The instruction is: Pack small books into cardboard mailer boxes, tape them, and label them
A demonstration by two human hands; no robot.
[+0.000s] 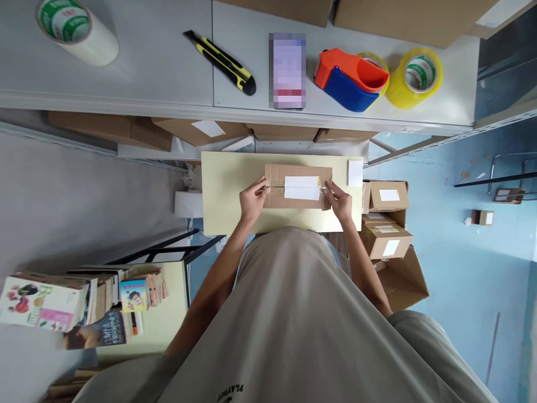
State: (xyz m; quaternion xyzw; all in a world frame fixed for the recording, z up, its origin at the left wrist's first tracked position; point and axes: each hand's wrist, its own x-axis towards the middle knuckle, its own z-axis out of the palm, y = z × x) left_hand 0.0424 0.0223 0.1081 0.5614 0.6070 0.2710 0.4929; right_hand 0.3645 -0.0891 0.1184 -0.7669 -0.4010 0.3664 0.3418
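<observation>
A flat brown cardboard box [277, 200] lies on the pale yellow table [230, 215] before me. On its top are a white label [301, 193] and a strip of clear tape along the middle seam. My left hand [254, 200] pinches the box's left end, where the tape meets the edge. At the opposite end, my right hand [339, 201] is closed the same way, thumb and fingers on the taped edge. A small stack of white paper [355, 173] sits at the table's right side.
The grey shelf [159, 73] ahead carries a white tape roll [94, 42], a utility knife [222, 62], a phone [288, 70], a tape dispenser [350, 81] and yellow tape [403, 92]. Cardboard boxes [388, 235] stand on the right; books [42, 302] are piled on the left.
</observation>
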